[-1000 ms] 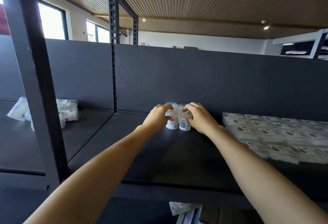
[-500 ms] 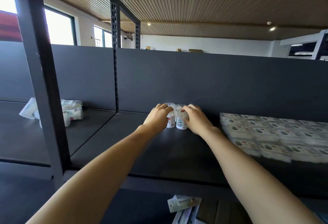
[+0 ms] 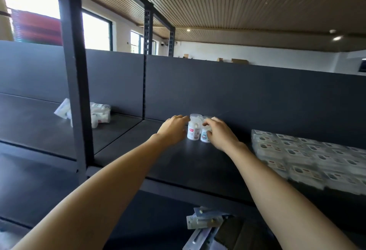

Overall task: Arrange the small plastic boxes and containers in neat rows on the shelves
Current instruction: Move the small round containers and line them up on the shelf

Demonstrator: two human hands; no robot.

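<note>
Two small cylindrical plastic containers stand upright and touching, just right of frame centre, on the dark shelf [image 3: 198,162] close to its back panel [image 3: 237,95]. The left container [image 3: 193,130] carries a red-marked label; the right container [image 3: 205,138] carries a cartoon label.

Handling (a judgement): thin, clear-topped plastic, likely light, stiff and smooth-sided. They should tip easily if pushed high, so grip low on the body or span the lid from above.

The right hand [image 3: 221,135] curls its fingers over the top of the right container and holds it. The left hand [image 3: 173,128] lies just beside the left container with fingers extended towards it; contact cannot be confirmed.

At the right edge, flat labelled plastic boxes [image 3: 309,154] sit in rows. At the left, loose packets [image 3: 99,114] lie behind the upright post [image 3: 76,91]. Bottom centre, carded packages [image 3: 206,222] lie on the lower level.
</note>
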